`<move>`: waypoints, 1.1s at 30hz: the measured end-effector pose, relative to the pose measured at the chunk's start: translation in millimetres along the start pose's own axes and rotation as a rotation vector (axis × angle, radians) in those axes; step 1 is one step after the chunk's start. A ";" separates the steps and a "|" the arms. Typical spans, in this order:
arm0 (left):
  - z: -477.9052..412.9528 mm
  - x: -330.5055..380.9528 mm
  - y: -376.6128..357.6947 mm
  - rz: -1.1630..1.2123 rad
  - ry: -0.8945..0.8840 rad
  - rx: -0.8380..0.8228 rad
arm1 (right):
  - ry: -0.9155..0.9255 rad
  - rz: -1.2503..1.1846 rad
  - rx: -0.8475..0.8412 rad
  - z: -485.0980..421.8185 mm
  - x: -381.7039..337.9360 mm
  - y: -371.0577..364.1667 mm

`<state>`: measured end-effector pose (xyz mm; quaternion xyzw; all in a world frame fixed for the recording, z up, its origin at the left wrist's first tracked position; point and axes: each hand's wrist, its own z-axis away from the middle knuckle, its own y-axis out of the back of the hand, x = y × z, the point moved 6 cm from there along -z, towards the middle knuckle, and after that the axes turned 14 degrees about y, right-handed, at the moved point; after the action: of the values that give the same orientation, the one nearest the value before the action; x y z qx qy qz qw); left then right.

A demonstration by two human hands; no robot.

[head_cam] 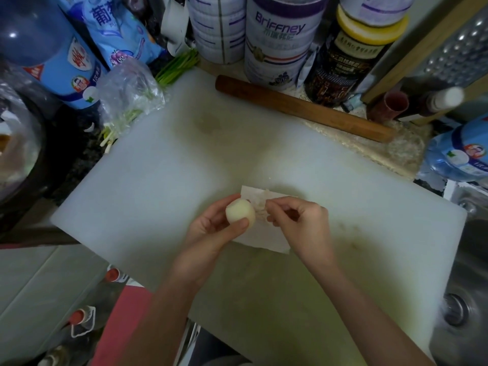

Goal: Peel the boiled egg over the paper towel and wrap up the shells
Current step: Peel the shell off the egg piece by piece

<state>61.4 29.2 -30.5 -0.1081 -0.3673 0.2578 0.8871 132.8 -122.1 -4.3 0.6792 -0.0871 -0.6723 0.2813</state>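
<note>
Head view, steeply downward, close.

A wooden rolling pin (303, 108) lies partly on the cutting board (184, 167) (tins (280, 40) behind).

Light is falling dimly and evenly from above, brightest on the cutting board (163, 175), casting only faint shadows. Corners are darkening. Wide-angle distortion is bending the tins (280, 40) outward. Whole frame is reading soft; the white-capped bottle (446, 99) is smearing.
</note>
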 end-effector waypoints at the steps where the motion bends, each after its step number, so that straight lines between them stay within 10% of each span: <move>1: 0.5 0.7 0.5 0.002 -0.012 -0.002 | 0.033 0.007 -0.015 0.9 -6.0 1.1; 17: 6.5 19.7 -15.0 -0.414 -0.229 0.324 | 0.087 0.059 -0.039 5.4 -40.3 -2.1; 33: 7.4 20.2 -16.9 -0.571 -0.266 0.304 | 0.006 0.132 -0.088 6.5 -31.8 -2.6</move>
<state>74.6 25.8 -6.7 0.1666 -0.4525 0.0629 0.8738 123.4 -105.9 22.3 0.6610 -0.1013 -0.6535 0.3546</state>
